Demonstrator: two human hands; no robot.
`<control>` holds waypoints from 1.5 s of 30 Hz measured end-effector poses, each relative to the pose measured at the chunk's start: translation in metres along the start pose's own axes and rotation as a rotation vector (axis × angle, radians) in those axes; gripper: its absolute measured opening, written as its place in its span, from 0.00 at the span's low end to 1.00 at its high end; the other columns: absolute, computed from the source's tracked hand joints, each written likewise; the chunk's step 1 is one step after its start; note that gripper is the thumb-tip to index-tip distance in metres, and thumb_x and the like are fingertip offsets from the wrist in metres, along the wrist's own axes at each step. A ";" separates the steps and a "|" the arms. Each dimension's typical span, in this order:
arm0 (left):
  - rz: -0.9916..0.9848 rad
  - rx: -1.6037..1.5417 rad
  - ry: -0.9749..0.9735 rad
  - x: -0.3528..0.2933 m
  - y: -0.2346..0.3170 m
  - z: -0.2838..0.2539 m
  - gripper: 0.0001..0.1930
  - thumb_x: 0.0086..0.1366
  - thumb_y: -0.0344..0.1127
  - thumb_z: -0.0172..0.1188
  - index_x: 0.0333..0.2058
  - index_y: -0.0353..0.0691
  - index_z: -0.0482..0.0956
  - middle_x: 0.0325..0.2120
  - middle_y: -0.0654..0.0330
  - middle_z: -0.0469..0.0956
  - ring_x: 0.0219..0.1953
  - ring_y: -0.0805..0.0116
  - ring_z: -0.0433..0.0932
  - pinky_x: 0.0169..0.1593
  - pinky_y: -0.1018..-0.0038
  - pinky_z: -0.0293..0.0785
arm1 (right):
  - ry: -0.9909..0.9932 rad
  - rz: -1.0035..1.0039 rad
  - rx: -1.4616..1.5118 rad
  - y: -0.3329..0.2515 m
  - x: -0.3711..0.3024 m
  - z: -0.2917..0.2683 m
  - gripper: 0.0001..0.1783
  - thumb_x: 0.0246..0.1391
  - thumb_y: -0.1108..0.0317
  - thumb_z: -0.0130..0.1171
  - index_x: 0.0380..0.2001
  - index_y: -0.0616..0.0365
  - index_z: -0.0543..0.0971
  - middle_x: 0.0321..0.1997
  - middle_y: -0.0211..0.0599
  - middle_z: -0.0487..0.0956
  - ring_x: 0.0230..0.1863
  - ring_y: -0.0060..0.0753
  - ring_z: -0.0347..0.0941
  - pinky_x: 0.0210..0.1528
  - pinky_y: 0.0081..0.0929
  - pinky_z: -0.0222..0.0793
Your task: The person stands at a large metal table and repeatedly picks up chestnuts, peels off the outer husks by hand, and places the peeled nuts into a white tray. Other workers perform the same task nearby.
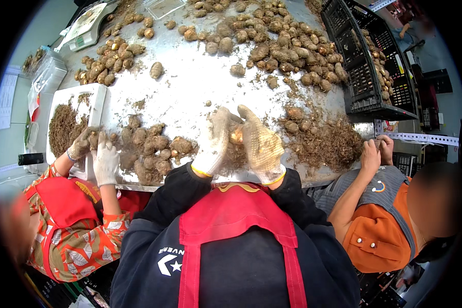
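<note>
Both your forearms reach forward, your left hand [214,137] and right hand [263,146] facing each other, fingers [247,114] pointing away and grasping 1 tuber [236,135] between them. Beyond the fingers, 1 small lump [208,103] lies on the counter [190,97]; 1 white tray [98,105] sits well left, 2 co-workers flank you.

We're in a produce workroom, as the tuber heap [287,51] and black crate [351,61] beyond our right hand [262,146] show.
</note>
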State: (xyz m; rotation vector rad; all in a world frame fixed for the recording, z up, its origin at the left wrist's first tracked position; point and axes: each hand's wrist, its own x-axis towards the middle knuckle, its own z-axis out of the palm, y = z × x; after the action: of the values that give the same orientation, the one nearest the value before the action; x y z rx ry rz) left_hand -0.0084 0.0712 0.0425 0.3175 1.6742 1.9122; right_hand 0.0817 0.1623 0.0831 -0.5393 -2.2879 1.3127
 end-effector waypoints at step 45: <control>-0.375 0.343 -0.318 0.026 0.017 -0.045 0.26 0.70 0.58 0.42 0.47 0.41 0.76 0.22 0.60 0.79 0.23 0.67 0.79 0.28 0.69 0.76 | 0.092 0.077 -0.286 -0.010 0.004 0.009 0.14 0.56 0.61 0.53 0.35 0.59 0.80 0.26 0.45 0.81 0.27 0.45 0.79 0.33 0.36 0.74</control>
State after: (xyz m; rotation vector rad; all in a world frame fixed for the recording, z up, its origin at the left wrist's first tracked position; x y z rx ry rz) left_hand -0.0577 0.0473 0.0450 0.3855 1.6966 1.2329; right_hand 0.0725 0.1532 0.0889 -0.7724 -2.4119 0.9756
